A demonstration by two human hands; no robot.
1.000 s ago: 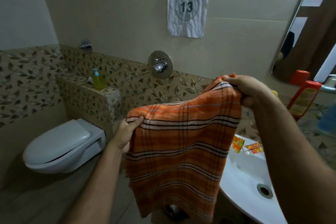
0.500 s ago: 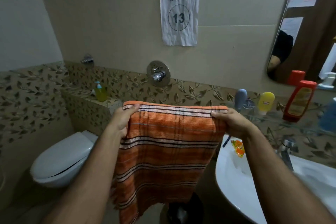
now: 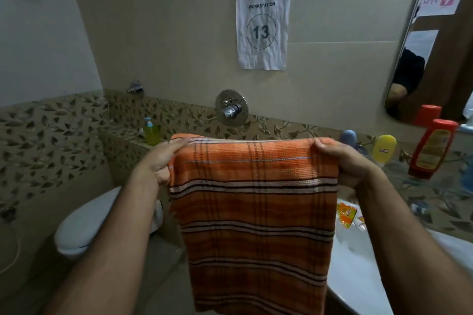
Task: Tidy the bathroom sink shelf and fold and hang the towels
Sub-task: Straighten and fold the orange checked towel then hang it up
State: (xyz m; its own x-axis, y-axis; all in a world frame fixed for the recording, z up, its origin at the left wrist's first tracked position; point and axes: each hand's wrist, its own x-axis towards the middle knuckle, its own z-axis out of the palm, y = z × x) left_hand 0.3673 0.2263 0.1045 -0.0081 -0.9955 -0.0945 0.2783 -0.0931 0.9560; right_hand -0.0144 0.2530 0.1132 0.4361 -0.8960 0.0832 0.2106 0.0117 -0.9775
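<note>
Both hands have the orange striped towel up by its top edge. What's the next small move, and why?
Probably bring the two hands together to fold it in half widthways. The left hand and right hand each pinch a top corner of the orange striped towel, which hangs flat, level and free below, so it looks ready for a fold. No towel rail is visible.

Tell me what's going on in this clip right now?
A person is holding up an orange striped towel with both bare hands. The left hand and the right hand each grip one end of its top edge, so the edge runs level and the rest hangs straight down in front of the sink. It is not hung anywhere yet. Bottles, including a red bottle and a yellow bottle, stand on the shelf to the right, and sachets lie at the sink's edge.
</note>
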